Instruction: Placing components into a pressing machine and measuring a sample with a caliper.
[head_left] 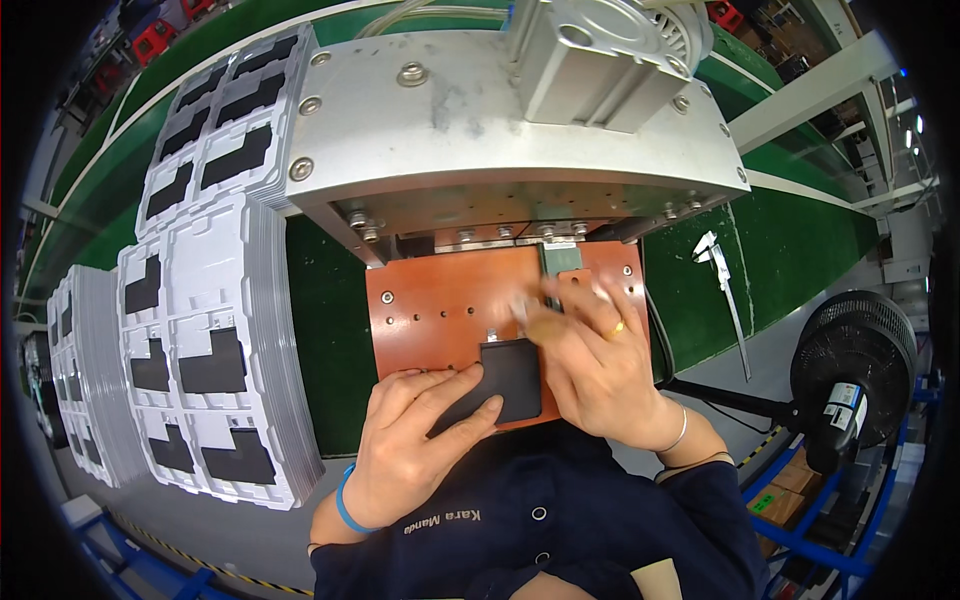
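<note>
My left forearm comes in from the lower edge, a blue band (pixel 350 500) round the wrist. My left grip (pixel 415 420) lies low over the front of an orange plate (pixel 430 290), back of the hand up, the fingers bent and slanting to the right. It is holding a flat black piece (pixel 518 378) at its left side: my thumb lies across the face and my index finger rests at the upper left edge, a narrow wedge of black showing between them. The piece is flat at the front of the plate, between my two hands, with a small silvery tab (pixel 490 336) at its far edge.

My right forearm rises from the lower right, a thin bracelet (pixel 682 430) on the wrist. My right grip (pixel 605 370) is over the right half of the plate, just beside the black piece, fingers curled and pointing away from me and to the left, a ring (pixel 619 328) on one of them. The fingertips are blurred, so I cannot tell whether they are closed or holding anything. Just beyond them sits a green block (pixel 562 262).

A metal press frame (pixel 450 130) stands behind the plate. On the green desk (pixel 690 310), to the right, lies a caliper (pixel 725 280); stacked white trays (pixel 215 225) stand to my left.
</note>
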